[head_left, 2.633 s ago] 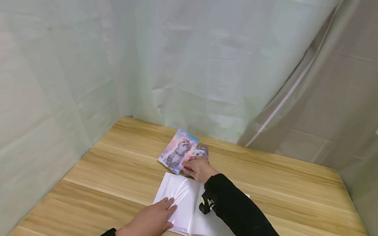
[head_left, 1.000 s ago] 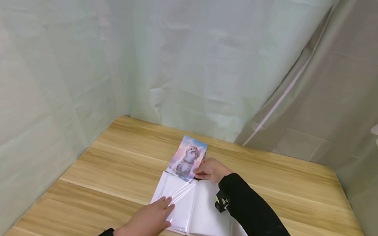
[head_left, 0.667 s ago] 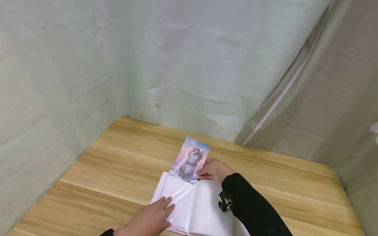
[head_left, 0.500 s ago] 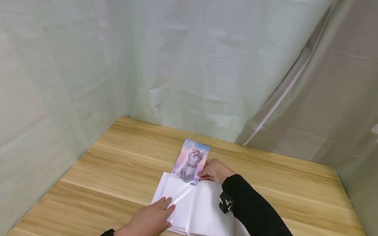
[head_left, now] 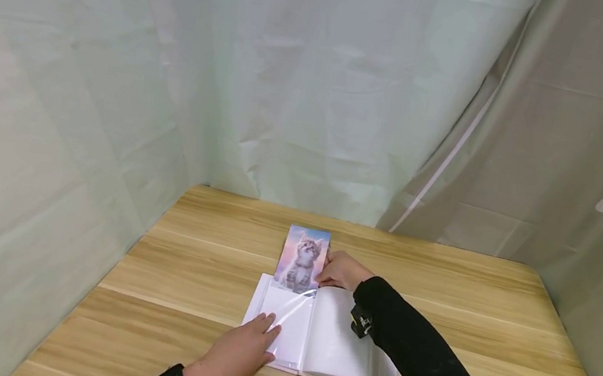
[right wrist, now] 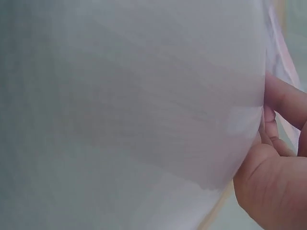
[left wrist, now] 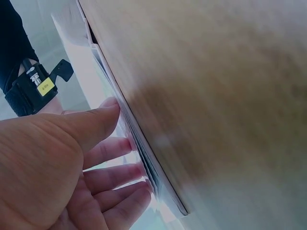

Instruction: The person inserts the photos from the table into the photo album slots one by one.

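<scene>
An open photo album (head_left: 340, 340) with white pages and clear plastic sleeves lies on the table. My left hand (head_left: 239, 351) rests on the lower left of its left page, fingers extended; in the left wrist view its thumb is at the album's edge. My right hand (head_left: 344, 271) pinches the right edge of a kitten photo (head_left: 301, 259) with a pink and blue background. The photo's lower edge overlaps the top of the left page's sleeve, and the rest reaches past the album. In the right wrist view, a pale page (right wrist: 144, 105) fills most of the picture beside my right fingers.
The wood-grain table (head_left: 191, 262) extends to both sides of the album. Pale curtains (head_left: 316, 86) hang behind and at the left, with a grey-green flowered curtain (head_left: 563, 156) on the right. A small black camera (head_left: 360, 321) is strapped to my right wrist.
The kitten photo has shifted right and down, straightened, and its lower edge has come over the left page's top. A darker picture seen behind it is now hidden. My left hand stays put.
</scene>
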Demonstrator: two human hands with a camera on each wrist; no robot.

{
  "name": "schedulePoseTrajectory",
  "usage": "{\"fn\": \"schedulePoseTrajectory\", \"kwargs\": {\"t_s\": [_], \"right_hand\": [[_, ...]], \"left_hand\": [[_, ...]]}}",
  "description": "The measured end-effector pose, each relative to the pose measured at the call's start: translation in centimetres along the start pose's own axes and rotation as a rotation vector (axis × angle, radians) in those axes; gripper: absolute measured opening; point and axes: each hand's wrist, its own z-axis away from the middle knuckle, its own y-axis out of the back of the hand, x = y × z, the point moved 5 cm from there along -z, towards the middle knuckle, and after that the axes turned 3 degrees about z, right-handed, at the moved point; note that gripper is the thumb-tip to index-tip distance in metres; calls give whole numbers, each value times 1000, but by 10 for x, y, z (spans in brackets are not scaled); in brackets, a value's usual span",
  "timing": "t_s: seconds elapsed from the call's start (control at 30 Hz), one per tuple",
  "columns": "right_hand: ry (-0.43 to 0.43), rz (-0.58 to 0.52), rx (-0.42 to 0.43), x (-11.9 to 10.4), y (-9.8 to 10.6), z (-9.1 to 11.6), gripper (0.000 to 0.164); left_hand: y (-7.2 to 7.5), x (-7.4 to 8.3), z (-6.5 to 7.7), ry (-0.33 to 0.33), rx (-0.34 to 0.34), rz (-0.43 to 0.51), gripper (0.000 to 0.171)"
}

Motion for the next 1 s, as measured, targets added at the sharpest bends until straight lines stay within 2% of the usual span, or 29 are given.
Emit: {"fn": "schedulePoseTrajectory", "kwargs": {"t_s": [0.13, 0.17, 0.37, 0.6, 0.77, 1.0], "right_hand": [[20, 26, -13, -1, -1, -1, 37], [29, 61, -7, -2, -1, -1, 38], [51, 372, 48, -8, -1, 2, 25], [80, 576, 44, -13, -6, -1, 16], [57, 569, 16, -13, -9, 0, 14], [48, 536, -62, -17, -8, 1, 14]], "left_hand": [[-1, -1, 0, 1, 0, -1, 46], [-1, -1, 0, 3, 0, -1, 46], [-1, -2, 0, 11, -11, 9, 46], [0, -1, 2, 15, -12, 21, 46], [-1, -2, 3, 15, 1, 11, 46], [0, -4, 2, 35, -24, 34, 46]]}}
